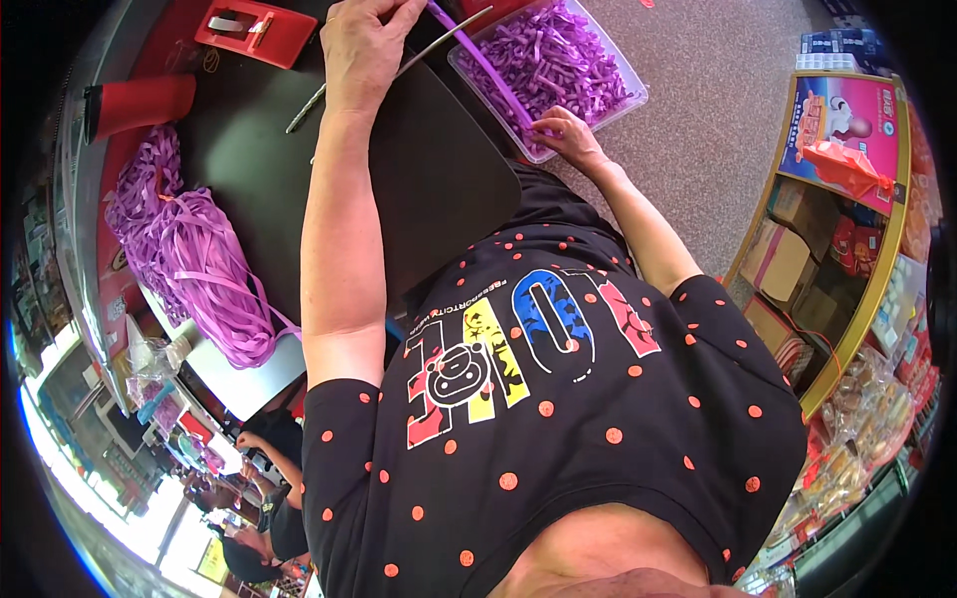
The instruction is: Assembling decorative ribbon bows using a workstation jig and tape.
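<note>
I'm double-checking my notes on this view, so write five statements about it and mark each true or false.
1. A purple strip stretches between the left hand and the right hand. True.
2. The clear bin holds yellow pieces. False: the bin's cut pieces are purple.
3. The shirt is black with dots. True.
4. The ribbon bundle lies right of the bin. False: it lies to the left.
5. The right hand rests on the shirt. False: it is at the bin's edge.
</note>
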Motion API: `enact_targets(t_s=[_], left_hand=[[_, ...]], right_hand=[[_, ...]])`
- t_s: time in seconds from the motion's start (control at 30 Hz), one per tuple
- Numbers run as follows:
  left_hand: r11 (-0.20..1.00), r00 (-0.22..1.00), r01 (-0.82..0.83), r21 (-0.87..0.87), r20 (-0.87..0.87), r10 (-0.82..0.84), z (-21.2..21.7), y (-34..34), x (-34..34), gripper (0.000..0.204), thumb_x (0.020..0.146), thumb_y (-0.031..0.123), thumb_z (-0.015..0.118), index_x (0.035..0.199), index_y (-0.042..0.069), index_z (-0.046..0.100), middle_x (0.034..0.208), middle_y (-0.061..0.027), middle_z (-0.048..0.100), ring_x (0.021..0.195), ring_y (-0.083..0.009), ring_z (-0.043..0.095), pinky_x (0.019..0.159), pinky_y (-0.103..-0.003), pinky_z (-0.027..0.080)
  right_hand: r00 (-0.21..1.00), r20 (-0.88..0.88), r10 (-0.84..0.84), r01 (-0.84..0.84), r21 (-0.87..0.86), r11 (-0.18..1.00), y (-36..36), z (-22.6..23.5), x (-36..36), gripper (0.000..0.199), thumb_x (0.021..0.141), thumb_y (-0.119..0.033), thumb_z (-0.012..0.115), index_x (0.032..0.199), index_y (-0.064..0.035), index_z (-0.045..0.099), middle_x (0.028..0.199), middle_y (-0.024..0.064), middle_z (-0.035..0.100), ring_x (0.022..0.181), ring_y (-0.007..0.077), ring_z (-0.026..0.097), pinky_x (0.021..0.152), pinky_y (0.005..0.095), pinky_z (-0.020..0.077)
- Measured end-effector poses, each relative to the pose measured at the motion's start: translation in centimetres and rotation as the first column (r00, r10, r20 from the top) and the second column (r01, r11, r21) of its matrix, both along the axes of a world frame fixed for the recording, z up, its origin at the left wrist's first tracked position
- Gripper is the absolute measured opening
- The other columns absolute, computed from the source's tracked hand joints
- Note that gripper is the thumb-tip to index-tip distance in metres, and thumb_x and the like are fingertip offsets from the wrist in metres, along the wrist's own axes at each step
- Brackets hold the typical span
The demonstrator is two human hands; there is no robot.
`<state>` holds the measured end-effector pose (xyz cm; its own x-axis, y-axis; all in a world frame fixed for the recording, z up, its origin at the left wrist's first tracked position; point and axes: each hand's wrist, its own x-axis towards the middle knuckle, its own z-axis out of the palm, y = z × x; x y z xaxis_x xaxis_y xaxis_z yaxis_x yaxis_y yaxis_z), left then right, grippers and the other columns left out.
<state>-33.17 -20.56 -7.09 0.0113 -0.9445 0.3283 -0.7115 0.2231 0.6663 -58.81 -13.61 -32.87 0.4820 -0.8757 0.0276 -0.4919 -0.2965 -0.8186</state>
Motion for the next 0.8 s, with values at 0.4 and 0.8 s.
enact_targets(t_s=[0.4,0.8], left_hand=[[0.991,0.995,-0.037,-0.127,0.089,0.048,-2.4,-0.4,1.3,0.017,0.078,0.026,0.069,0.084,0.011,0.074,0.095,-0.0038,0.065,0.093,-0.0252,0.057,0.084,-0.036,0.045],[0.999,0.997,-0.016,-0.048,0.076,0.020,-2.2,-0.2,1.7,0.021,0.081,0.025,0.066,0.090,0.007,0.072,0.112,-0.0091,0.060,0.106,-0.0267,0.053,0.090,-0.035,0.043]], right_hand=[[0.987,-0.116,0.115,-0.156,-0.463,0.873,6.9,12.8,-3.1,0.010,0.072,-0.010,0.070,0.082,-0.0111,0.070,0.114,0.0053,0.061,0.091,0.0247,0.057,0.080,0.0331,0.0464],[0.982,0.058,0.177,-0.153,-0.297,0.943,10.2,16.9,-3.1,0.021,0.066,-0.008,0.075,0.086,-0.0070,0.068,0.096,0.0029,0.067,0.082,0.0228,0.057,0.075,0.0326,0.0472]])
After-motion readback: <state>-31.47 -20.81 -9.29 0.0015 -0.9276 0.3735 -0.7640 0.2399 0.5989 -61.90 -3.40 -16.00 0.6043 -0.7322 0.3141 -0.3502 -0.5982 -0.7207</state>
